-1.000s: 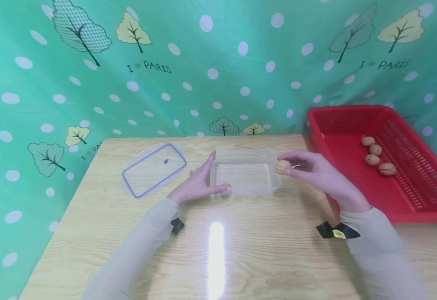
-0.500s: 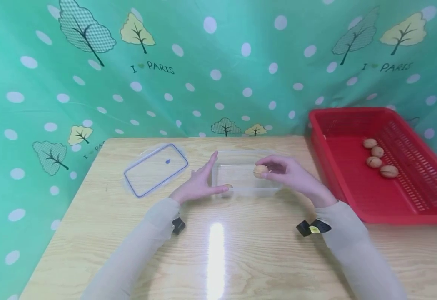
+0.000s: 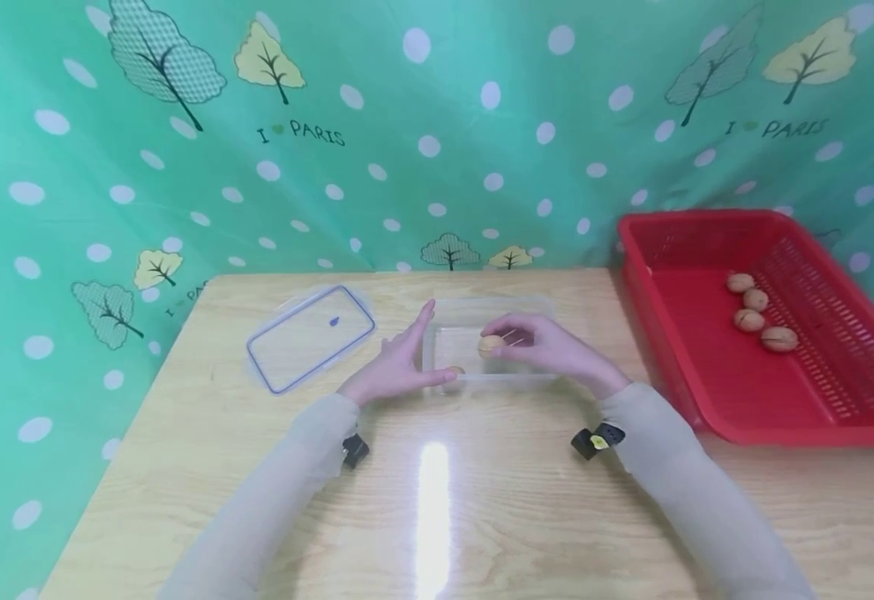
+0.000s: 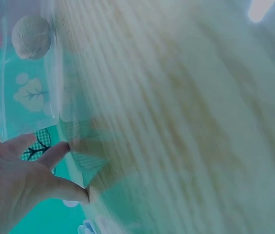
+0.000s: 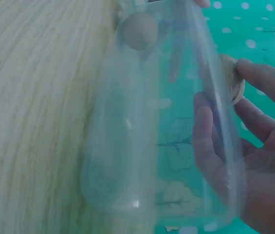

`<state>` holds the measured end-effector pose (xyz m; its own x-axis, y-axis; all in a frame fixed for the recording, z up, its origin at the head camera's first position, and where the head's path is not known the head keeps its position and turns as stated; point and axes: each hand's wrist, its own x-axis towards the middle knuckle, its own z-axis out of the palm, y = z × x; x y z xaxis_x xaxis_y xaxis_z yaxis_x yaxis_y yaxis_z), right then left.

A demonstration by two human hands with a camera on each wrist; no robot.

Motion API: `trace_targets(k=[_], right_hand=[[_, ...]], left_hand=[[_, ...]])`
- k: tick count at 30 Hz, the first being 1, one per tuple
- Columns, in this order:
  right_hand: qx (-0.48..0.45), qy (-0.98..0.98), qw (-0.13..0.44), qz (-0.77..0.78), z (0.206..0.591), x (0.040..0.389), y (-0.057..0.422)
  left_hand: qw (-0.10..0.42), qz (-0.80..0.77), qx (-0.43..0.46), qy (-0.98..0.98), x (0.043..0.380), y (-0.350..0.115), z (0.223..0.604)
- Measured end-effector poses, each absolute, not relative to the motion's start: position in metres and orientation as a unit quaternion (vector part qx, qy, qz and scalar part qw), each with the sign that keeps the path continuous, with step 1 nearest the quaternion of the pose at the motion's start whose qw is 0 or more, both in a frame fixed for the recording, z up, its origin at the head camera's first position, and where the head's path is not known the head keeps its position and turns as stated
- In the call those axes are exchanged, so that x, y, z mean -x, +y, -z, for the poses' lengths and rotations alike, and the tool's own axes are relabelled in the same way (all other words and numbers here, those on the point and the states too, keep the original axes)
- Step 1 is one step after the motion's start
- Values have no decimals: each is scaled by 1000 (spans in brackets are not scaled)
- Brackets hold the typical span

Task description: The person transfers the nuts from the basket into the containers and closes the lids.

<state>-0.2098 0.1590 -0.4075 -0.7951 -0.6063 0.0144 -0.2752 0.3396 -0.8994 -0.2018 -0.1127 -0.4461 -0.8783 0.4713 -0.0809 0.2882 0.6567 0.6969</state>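
Note:
A clear plastic container (image 3: 515,377) stands at the middle of the table. Along its left end lies my left hand (image 3: 395,364), fingers extended and thumb along the front rim. One walnut (image 5: 139,30) rests inside the container, in the front left corner; in the head view the thumb partly covers it. Over the container, my right hand (image 3: 545,344) pinches another walnut (image 3: 490,346) between thumb and fingertips. The right wrist view has this hand (image 5: 268,141) at the container's rim, seen through its clear wall.
A red plastic basket (image 3: 669,358) with several walnuts (image 3: 749,320) along its right part stands at the right. At the left lies a clear lid (image 3: 309,340) with a blue seal. A green patterned cloth (image 3: 377,108) hangs behind the table.
My right hand has carried its walnut leftward from the container's right end to above its middle. The left hand has stayed at the left end.

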Motion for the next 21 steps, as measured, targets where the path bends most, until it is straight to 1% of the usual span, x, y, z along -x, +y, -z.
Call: trace_targets(k=[3, 14, 21], right_hand=[[288, 803, 174, 492, 410, 213, 153], [287, 825, 219, 435, 420, 220, 146], [295, 823, 250, 416, 425, 226, 143]], left_hand=[[131, -357, -208, 901, 201, -113, 446], [139, -357, -210, 900, 201, -109, 446], [133, -357, -201, 902, 201, -112, 448]])
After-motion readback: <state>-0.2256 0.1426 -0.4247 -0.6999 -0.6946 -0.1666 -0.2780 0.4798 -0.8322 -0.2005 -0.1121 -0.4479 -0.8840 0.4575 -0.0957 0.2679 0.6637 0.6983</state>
